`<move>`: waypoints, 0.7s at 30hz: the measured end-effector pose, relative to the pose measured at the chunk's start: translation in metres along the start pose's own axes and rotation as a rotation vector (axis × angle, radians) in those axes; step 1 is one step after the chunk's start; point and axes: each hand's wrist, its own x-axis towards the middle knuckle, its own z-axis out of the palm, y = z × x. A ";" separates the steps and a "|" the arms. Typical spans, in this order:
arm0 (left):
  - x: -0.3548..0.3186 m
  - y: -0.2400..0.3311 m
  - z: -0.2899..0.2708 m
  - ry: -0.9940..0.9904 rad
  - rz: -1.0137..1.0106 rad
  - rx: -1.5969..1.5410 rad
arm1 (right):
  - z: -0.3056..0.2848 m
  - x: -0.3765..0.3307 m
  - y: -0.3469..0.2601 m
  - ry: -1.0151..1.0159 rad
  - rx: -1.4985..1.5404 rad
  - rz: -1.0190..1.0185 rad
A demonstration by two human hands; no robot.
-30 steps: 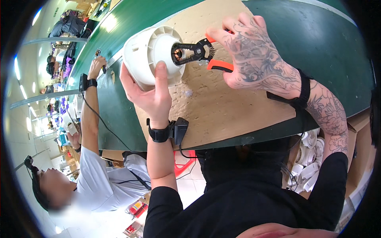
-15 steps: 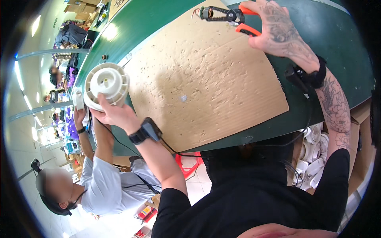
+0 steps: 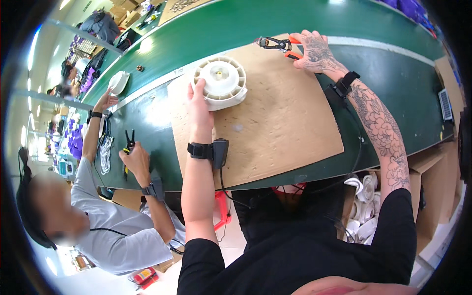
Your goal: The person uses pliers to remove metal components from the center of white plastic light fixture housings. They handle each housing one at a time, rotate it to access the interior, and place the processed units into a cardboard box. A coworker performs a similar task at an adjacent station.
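My left hand grips a round white plastic housing by its near left side, thumb and fingers at its slatted rim. The housing has a raised round centre with a small yellowish spot in it, and hangs over the far left part of a cardboard sheet. At the sheet's far right corner, my right hand is closed round the orange handles of a pair of black-jawed wire strippers. Something small and reddish shows at the jaw tips, too blurred to name.
To the left a co-worker holds yellow-and-black pliers and reaches for a white part on the green table. A white cable bundle lies near them. Below right, a cardboard box holds white parts.
My left hand has brought the white housing rightward from the table's left side to over the cardboard. The wire strippers stay in my right hand. The co-worker's pliers have come into view.
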 end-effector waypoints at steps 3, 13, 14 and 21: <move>0.009 -0.015 -0.033 0.054 0.029 0.300 | 0.014 0.032 -0.018 0.004 0.060 0.057; 0.004 0.002 -0.026 -0.080 -0.039 0.631 | -0.007 0.095 -0.048 -0.287 -0.067 0.315; 0.003 0.000 -0.026 -0.067 -0.029 0.600 | -0.006 0.093 -0.051 -0.278 -0.074 0.314; 0.002 0.002 -0.017 -0.060 -0.046 0.606 | 0.020 0.039 -0.017 0.023 0.698 0.114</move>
